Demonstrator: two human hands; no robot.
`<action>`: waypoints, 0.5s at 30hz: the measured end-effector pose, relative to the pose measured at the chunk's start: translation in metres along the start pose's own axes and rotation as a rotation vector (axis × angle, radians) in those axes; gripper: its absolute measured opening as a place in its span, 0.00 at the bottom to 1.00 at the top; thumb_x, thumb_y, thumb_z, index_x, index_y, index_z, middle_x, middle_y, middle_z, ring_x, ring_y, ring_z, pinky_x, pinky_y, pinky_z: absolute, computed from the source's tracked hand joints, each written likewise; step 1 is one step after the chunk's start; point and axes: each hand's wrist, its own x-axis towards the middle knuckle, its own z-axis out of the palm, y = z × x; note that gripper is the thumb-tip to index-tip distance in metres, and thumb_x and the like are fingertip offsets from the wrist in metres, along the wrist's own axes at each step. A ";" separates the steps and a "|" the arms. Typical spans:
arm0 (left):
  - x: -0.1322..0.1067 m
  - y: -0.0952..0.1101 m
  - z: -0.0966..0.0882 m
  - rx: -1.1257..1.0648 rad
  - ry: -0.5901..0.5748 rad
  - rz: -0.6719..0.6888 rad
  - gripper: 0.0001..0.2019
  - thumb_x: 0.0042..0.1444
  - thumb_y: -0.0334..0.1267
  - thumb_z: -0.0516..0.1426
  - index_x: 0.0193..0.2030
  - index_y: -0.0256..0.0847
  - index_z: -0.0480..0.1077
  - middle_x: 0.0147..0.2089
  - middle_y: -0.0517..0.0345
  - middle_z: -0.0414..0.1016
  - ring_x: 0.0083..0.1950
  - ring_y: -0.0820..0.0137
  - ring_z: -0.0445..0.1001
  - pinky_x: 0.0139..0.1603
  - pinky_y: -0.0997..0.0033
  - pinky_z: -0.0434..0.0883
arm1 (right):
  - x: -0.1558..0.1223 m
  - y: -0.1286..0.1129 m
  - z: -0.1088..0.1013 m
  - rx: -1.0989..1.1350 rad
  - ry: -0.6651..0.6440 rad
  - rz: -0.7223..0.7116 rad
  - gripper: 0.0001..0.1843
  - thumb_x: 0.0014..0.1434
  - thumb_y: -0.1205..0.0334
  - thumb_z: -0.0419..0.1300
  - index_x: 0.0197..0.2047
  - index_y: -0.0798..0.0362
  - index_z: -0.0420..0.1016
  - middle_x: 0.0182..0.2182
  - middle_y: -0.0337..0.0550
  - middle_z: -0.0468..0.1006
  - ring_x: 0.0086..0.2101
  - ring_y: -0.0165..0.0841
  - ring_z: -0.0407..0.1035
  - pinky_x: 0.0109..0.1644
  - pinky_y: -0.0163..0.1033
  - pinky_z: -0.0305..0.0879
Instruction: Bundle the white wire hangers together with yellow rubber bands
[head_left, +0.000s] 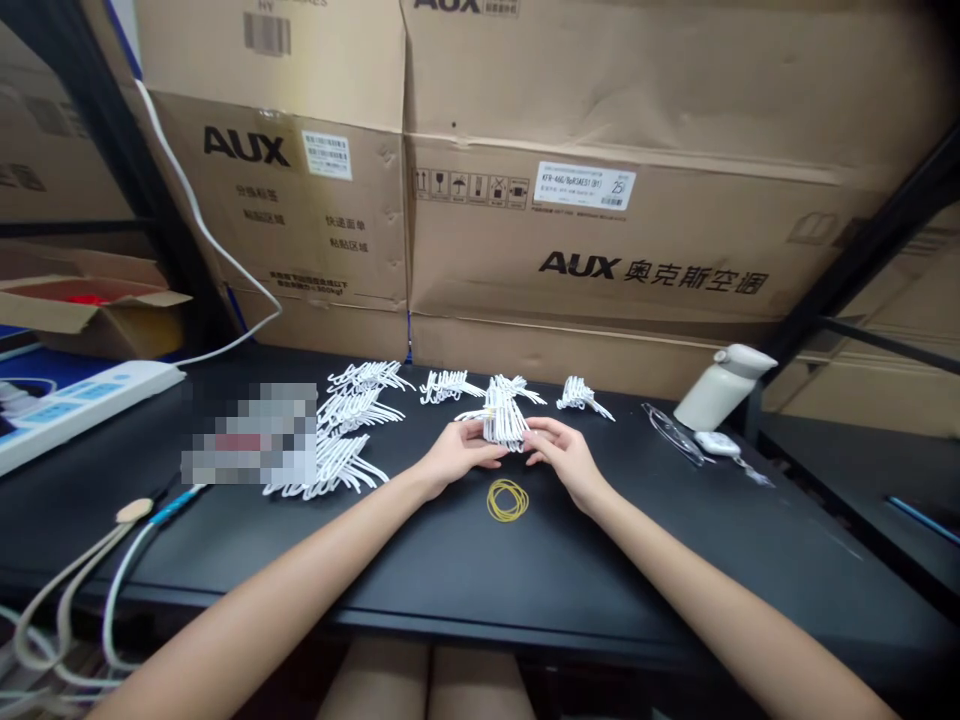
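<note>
A bundle of white wire hooks (pixel 505 415) is held up between my two hands above the black table. My left hand (pixel 461 450) closes on its left side, fingers behind and thumb in front. On the other side my right hand (pixel 559 450) pinches the lower right edge of the hooks. A thin yellowish strip shows at the bundle's left, too small to make out fully. Just below the hands, several yellow rubber bands (pixel 508 500) lie in a loose ring on the table.
More white hooks lie in piles at left (pixel 352 460), with smaller bunches behind (pixel 448 385) and at right (pixel 583 394). Glasses (pixel 675 435), a white bottle (pixel 724 388) and a small white case (pixel 717 443) are further right. A power strip (pixel 90 405) and cables lie left; cartons (pixel 600 240) stand behind.
</note>
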 end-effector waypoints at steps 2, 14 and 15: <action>0.001 0.000 0.000 0.000 0.022 -0.004 0.21 0.44 0.40 0.66 0.46 0.33 0.75 0.47 0.44 0.77 0.45 0.63 0.77 0.41 0.69 0.75 | 0.000 0.000 -0.001 -0.025 0.005 0.004 0.19 0.46 0.53 0.67 0.39 0.56 0.77 0.29 0.45 0.79 0.31 0.34 0.72 0.30 0.37 0.69; -0.003 0.000 -0.006 -0.104 0.011 -0.072 0.22 0.46 0.38 0.66 0.48 0.31 0.73 0.48 0.38 0.77 0.47 0.60 0.77 0.46 0.66 0.74 | 0.001 -0.003 -0.008 0.034 0.019 0.135 0.16 0.41 0.54 0.71 0.33 0.55 0.80 0.31 0.46 0.79 0.34 0.36 0.73 0.34 0.38 0.70; -0.003 -0.001 -0.006 -0.113 0.010 -0.072 0.22 0.46 0.38 0.66 0.48 0.31 0.72 0.48 0.38 0.77 0.47 0.60 0.77 0.46 0.66 0.74 | 0.001 -0.004 -0.008 0.030 0.013 0.139 0.16 0.41 0.55 0.70 0.33 0.55 0.80 0.32 0.46 0.80 0.35 0.36 0.73 0.35 0.38 0.70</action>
